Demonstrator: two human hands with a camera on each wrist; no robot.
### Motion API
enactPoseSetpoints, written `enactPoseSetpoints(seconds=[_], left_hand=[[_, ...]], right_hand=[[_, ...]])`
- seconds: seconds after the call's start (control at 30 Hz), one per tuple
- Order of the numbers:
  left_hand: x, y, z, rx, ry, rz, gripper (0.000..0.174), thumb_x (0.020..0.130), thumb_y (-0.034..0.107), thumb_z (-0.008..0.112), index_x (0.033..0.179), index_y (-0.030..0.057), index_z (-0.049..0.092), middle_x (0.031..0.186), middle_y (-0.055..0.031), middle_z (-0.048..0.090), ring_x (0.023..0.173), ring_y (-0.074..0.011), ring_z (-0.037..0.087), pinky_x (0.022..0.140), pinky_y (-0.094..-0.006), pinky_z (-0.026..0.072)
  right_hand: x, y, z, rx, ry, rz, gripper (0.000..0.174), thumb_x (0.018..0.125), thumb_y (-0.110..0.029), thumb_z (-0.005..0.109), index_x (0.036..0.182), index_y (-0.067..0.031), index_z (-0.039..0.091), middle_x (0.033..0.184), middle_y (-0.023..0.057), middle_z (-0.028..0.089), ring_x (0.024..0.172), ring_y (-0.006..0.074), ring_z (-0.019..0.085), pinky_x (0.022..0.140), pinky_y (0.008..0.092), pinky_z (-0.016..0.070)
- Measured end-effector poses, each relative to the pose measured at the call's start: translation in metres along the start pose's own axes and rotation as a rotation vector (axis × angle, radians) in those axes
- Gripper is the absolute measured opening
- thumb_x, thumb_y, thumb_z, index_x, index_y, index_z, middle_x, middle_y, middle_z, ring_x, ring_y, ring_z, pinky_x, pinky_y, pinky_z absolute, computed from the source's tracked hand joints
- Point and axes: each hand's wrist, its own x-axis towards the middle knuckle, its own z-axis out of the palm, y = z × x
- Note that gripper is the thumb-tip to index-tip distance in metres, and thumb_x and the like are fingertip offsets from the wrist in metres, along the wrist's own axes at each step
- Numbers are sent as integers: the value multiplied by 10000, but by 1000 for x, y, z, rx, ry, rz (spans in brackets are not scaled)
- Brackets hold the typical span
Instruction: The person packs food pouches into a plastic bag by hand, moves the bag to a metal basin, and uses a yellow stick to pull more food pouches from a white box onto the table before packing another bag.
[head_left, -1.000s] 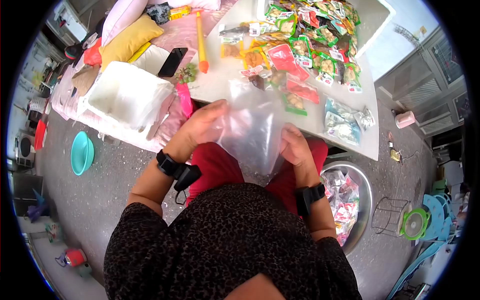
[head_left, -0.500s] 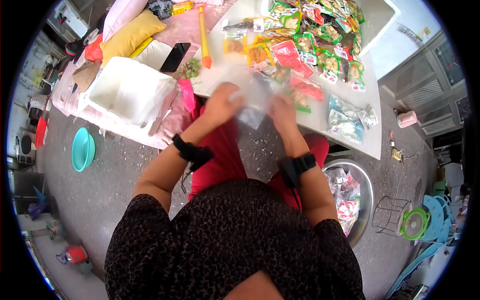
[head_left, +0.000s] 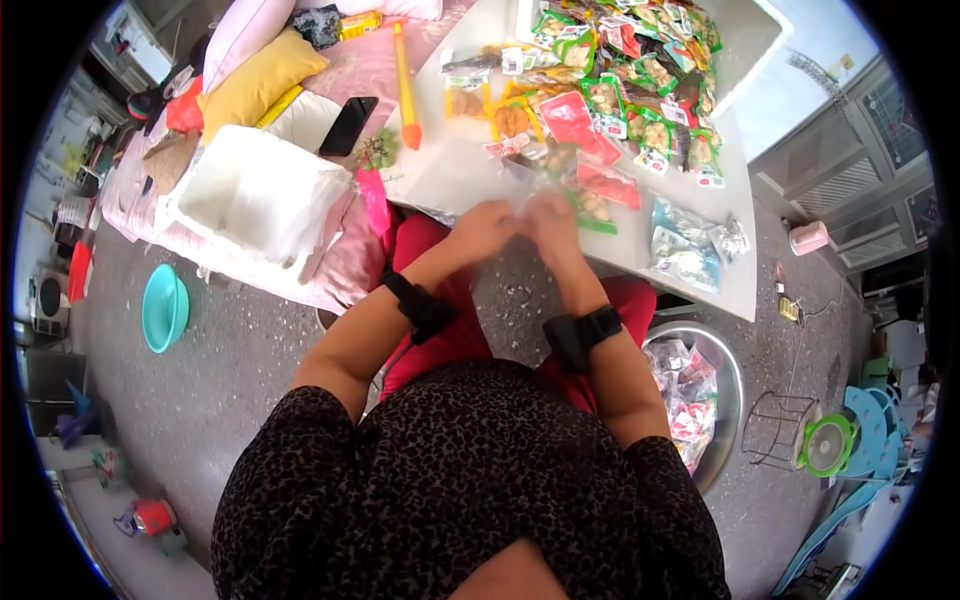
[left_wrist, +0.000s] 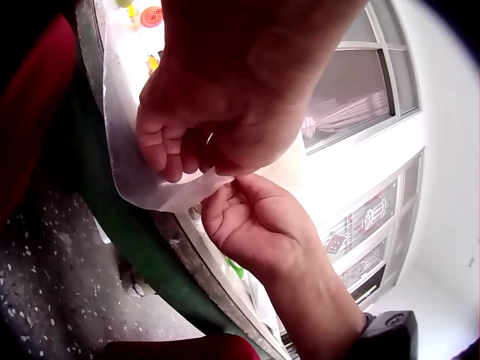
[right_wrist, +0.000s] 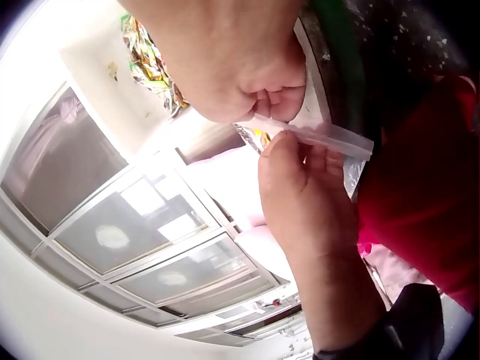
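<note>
A clear plastic bag [head_left: 520, 212] lies bunched between both hands at the near edge of the white table [head_left: 440, 175]. My left hand [head_left: 485, 225] pinches its edge with curled fingers; in the left wrist view the left hand [left_wrist: 206, 127] holds the bag [left_wrist: 139, 176] over the table rim. My right hand [head_left: 550, 215] pinches the same edge from the other side, fingertips close to the left hand's. In the right wrist view the right hand [right_wrist: 251, 79] and the left hand [right_wrist: 300, 191] meet on a folded strip of the bag [right_wrist: 330, 137].
Several colourful snack packets [head_left: 620, 90] cover the table's far half. A white foam box [head_left: 250, 190], a phone [head_left: 348, 125] and a yellow pillow [head_left: 260, 75] lie at the left. A metal basin [head_left: 735, 385] of packets stands on the floor at the right, a teal bowl [head_left: 163, 305] at the left.
Both hands rose from the lap to the table edge and drew together. The bag, held spread out a second ago, is now gathered small between the fingertips.
</note>
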Motion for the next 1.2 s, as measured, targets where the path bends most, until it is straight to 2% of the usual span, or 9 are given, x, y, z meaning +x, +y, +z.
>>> enactPoseSetpoints(seconds=[0.1,0.2,0.3,0.4,0.7,0.8,0.9,1.0,1.2], left_hand=[[2,-2,-5,-181,-23,-184,151,741,146,481,791,23,552,729,-168,534,688,-265,531,631,-321,415],[6,0,-6,-176,186,-245,158,727,144,443,736,10,527,718,-200,528,705,-322,520,631,-375,410],[10,-1,-8,-22,319,-205,128,710,127,452,733,9,495,731,-191,529,686,-322,522,608,-373,414],[14,2,-14,139,341,-177,121,694,109,459,769,15,467,756,-184,530,682,-327,522,608,-382,415],[19,7,-15,222,272,-292,301,684,116,456,972,26,466,841,-200,543,805,-341,522,717,-392,411],[20,3,-12,190,211,-298,322,689,117,451,994,15,455,875,-206,536,831,-338,518,731,-385,411],[20,2,-10,184,222,-287,334,690,114,444,1006,4,447,903,-210,529,856,-333,512,744,-381,407],[22,1,-8,169,218,-254,323,693,116,439,999,17,455,926,-202,516,882,-332,493,763,-391,391],[34,-8,13,245,173,-117,225,693,122,441,893,25,474,849,-188,526,845,-328,497,729,-394,396]], right_hand=[[-1,-8,6,-198,54,-23,65,755,-73,463,753,-22,503,665,26,450,593,117,470,513,247,423],[21,12,-23,-876,75,-562,111,731,-88,482,797,-4,511,680,77,487,607,168,496,569,295,432],[25,1,-31,-1438,4,-742,237,684,-119,542,898,-21,513,867,150,540,852,314,505,746,382,410],[26,-3,-25,-1741,-68,-458,300,681,-206,555,935,-51,516,968,147,515,935,304,476,765,405,399],[-3,-18,-19,-1728,-166,-450,275,694,-215,529,920,-58,512,974,127,515,967,301,460,774,406,392],[-4,-13,-43,-1475,-113,-661,216,730,-153,490,915,-45,514,891,122,548,841,319,514,705,400,413],[-20,-25,-52,-1302,63,-636,147,768,-109,460,879,-27,510,727,90,543,641,252,543,562,343,439],[-42,-49,-51,-764,162,-296,141,798,-122,463,878,-13,503,670,38,501,543,137,501,454,255,421],[-75,-76,-49,-411,241,-132,146,820,-134,457,877,-6,497,659,-1,472,497,55,444,424,183,396]])
